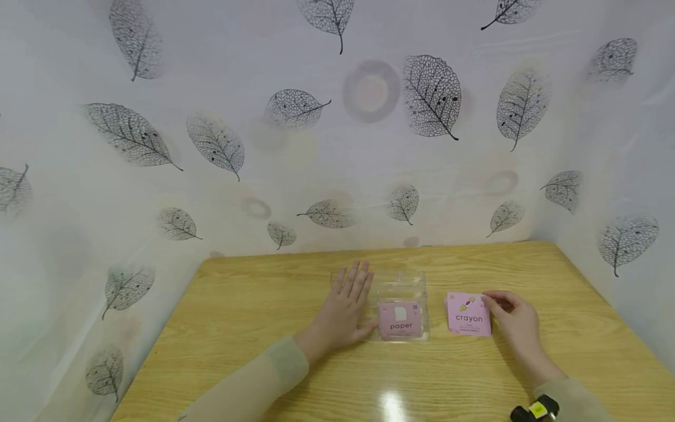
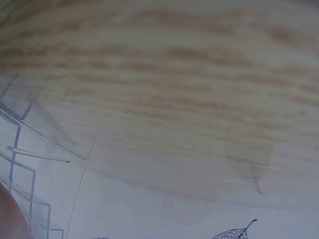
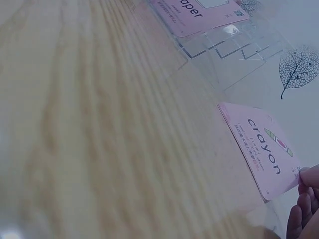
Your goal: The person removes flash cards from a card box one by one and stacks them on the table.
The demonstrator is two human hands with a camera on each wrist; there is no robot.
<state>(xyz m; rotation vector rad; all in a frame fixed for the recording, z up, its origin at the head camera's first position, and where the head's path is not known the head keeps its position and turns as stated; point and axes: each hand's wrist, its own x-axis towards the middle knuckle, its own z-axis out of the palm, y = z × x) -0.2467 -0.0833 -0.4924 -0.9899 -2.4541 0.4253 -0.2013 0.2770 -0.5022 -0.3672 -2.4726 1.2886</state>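
A clear plastic stepped card holder (image 1: 402, 287) stands on the table, with a pink card reading "paper" (image 1: 401, 326) in its front tier. My left hand (image 1: 344, 306) lies with straight fingers against the holder's left side, thumb near the "paper" card. To the right of the holder, my right hand (image 1: 514, 321) pinches the upper right corner of a pink "crayon" card (image 1: 468, 319) between thumb and fingers. In the right wrist view, the "crayon" card (image 3: 264, 149) tilts up, and a second edge shows beneath it. The left wrist view catches the holder's stepped side (image 2: 35, 174).
The light wood table (image 1: 237, 316) ends at a pale backdrop (image 1: 316, 158) printed with dark leaf shapes, which also covers both sides. A black strapped device with a yellow label (image 1: 538, 409) sits at my right wrist.
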